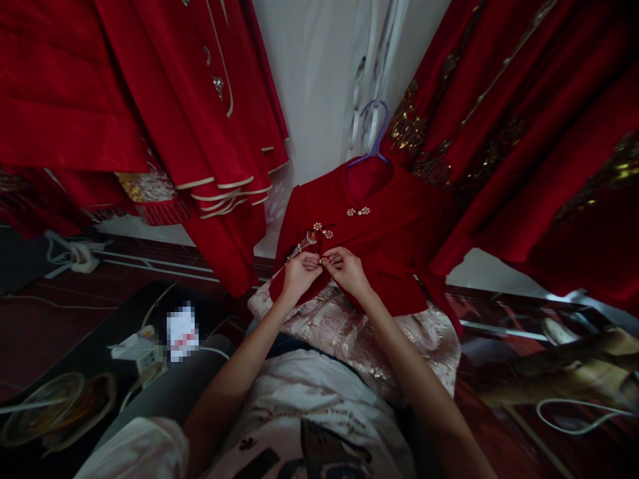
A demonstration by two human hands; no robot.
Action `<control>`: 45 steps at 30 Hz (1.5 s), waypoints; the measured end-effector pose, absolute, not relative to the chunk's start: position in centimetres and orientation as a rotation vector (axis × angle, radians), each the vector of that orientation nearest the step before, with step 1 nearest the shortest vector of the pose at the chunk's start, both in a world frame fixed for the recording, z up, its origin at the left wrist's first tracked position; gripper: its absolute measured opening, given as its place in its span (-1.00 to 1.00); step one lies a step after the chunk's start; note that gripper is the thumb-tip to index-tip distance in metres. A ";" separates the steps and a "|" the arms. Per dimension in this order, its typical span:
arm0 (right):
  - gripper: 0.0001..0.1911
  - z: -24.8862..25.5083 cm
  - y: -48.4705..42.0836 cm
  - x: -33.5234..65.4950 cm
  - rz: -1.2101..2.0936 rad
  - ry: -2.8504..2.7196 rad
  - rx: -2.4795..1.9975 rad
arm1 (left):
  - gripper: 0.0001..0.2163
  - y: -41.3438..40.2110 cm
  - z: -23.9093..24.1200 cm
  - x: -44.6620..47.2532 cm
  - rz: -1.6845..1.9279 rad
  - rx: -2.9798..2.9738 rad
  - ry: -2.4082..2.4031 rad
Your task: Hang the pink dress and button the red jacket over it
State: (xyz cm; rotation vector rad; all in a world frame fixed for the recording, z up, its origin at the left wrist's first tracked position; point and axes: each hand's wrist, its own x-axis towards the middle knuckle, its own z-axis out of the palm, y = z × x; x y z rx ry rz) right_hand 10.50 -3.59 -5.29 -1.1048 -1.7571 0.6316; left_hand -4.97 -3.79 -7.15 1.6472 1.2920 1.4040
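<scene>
A red jacket (pixel 399 266) hangs in front of me on a purple hanger (pixel 379 136), its lower part over my lap. My left hand (pixel 301 274) and my right hand (pixel 348 269) meet at its front edge, fingers pinched together on a small beaded clasp (pixel 323 260). Just above the hands are another flower-shaped clasp (pixel 323 230) and a jewelled tassel ornament (pixel 308 239). A further beaded clasp (pixel 358 212) sits near the neckline. Pale shiny brocade fabric (pixel 344 332) lies under the jacket across my knees.
Red garments with pale trim (pixel 200 133) hang at the left, and red garments with gold sequins (pixel 499 146) at the right. To my left are a power strip (pixel 144 349), a blurred-out lit screen (pixel 182 332) and a plastic bowl (pixel 60 409). A white cord loop (pixel 574 416) lies at right.
</scene>
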 end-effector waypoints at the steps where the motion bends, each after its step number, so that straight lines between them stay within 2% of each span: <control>1: -0.83 -5.4 -3.6 10.5 0.623 -1.767 -1.102 | -0.83 -3.9 -7.0 -4.9 1.398 1.684 1.308; 8: -0.85 -5.5 -3.7 10.4 0.588 -1.769 -1.077 | -0.90 -3.5 -7.0 -5.1 1.380 1.756 1.325; 18: -0.84 -5.4 -3.9 10.3 0.552 -1.793 -1.042 | -0.84 -2.2 -8.2 -5.5 1.416 1.512 1.167; 34: -0.87 -5.4 -4.1 10.0 0.481 -1.796 -1.046 | -0.85 -2.3 -7.4 -6.8 1.309 1.620 1.136; 40: -0.89 -2.3 -4.7 11.7 0.424 -1.851 -1.090 | -0.83 -2.0 -6.6 -7.9 1.456 1.705 1.268; 45: -0.86 1.2 -5.7 13.9 0.356 -1.765 -1.114 | -0.91 -2.6 -5.6 -8.8 1.548 1.776 1.323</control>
